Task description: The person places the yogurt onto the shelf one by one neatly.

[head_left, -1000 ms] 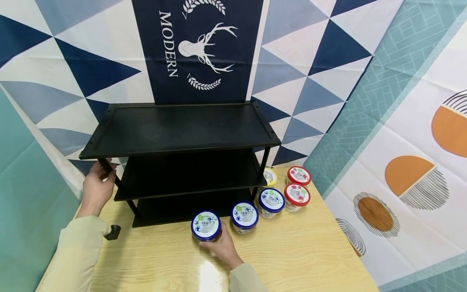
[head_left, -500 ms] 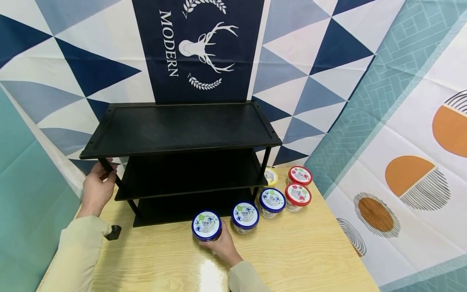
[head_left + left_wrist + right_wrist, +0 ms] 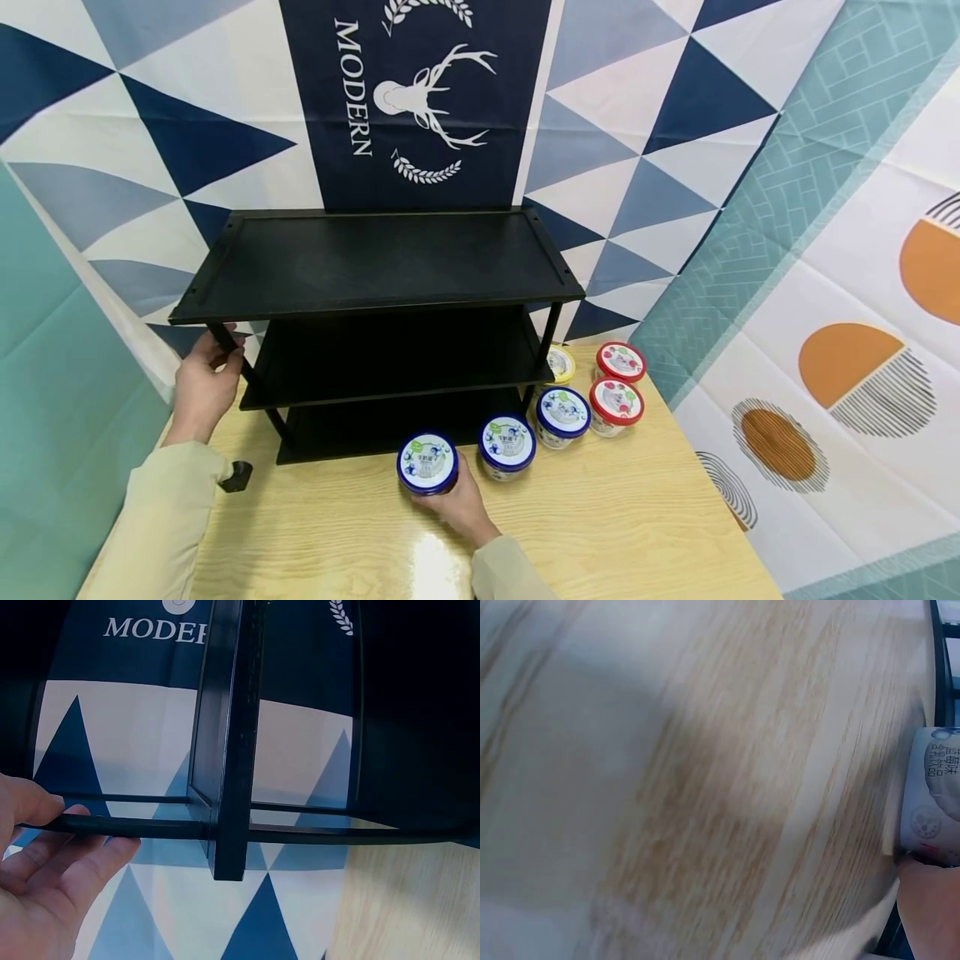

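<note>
While the left hand [image 3: 203, 386] pinches a post [image 3: 161, 827], the right hand [image 3: 459, 503] grips a tub [image 3: 427, 462] near the rack's lower front edge [image 3: 337, 455].

The tabletop [image 3: 600, 517] is pale wood with streaky grain, bright with glare near the front and shaded along the left. A black three-tier rack [image 3: 390, 258] stands towards its back. Five tubs stand upright to the right: a near blue-lidded tub [image 3: 507, 442] just in front of the rack's right end, a farther blue-lidded tub [image 3: 563, 412] beside the right post, a yellow-lidded tub [image 3: 562, 363] partly hidden by that post, and a front red-lidded tub [image 3: 617, 402] with a rear red-lidded tub [image 3: 621, 362] close behind. Whether the held tub [image 3: 427, 462] in the right grip [image 3: 457, 504] touches the wood is unclear.
</note>
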Demonstrator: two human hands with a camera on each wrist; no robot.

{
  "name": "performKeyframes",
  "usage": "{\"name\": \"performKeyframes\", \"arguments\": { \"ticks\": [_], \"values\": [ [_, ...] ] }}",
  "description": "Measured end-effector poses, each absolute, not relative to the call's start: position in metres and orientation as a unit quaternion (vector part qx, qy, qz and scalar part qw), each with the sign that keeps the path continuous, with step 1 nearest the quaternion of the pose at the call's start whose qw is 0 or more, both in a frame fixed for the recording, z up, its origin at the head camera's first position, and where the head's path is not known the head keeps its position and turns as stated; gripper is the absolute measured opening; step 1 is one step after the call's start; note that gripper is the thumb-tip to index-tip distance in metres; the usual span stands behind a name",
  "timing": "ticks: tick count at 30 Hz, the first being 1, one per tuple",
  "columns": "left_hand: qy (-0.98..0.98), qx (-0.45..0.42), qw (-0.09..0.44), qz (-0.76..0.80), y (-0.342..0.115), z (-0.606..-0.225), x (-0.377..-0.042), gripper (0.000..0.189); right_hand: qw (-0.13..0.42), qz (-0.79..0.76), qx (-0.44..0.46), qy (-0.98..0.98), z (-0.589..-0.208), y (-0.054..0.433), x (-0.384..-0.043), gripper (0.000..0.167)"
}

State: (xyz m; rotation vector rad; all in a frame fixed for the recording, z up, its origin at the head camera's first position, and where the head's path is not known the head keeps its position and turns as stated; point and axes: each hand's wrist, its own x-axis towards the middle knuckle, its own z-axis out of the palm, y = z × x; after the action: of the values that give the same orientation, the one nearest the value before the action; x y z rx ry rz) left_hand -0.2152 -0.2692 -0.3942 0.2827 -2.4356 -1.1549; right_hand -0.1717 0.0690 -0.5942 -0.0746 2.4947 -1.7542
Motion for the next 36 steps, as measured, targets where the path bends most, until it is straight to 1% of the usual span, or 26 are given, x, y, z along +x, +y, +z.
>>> {"name": "performKeyframes", "arguments": {
  "ticks": [10, 17, 20, 36],
  "values": [
    [-0.872, 0.092, 0.235, -0.419, -0.269, -0.397, -0.218, 0.034, 0.049, -0.577, -0.028, 0.815, -0.593, 0.071, -0.169, 0.099],
    [-0.875, 0.097, 0.223, -0.418, -0.272, -0.396, -0.217, 0.036, 0.056, -0.578, -0.033, 0.814, -0.585, 0.073, -0.167, 0.098],
    [-0.876, 0.1, 0.218, -0.418, -0.273, -0.396, -0.217, 0.037, 0.056, -0.579, -0.035, 0.812, -0.577, 0.073, -0.167, 0.097],
    [-0.872, 0.1, 0.234, -0.419, -0.27, -0.398, -0.217, 0.034, 0.027, -0.553, -0.081, 0.829, -0.519, 0.067, -0.167, 0.097]
  ]
}}
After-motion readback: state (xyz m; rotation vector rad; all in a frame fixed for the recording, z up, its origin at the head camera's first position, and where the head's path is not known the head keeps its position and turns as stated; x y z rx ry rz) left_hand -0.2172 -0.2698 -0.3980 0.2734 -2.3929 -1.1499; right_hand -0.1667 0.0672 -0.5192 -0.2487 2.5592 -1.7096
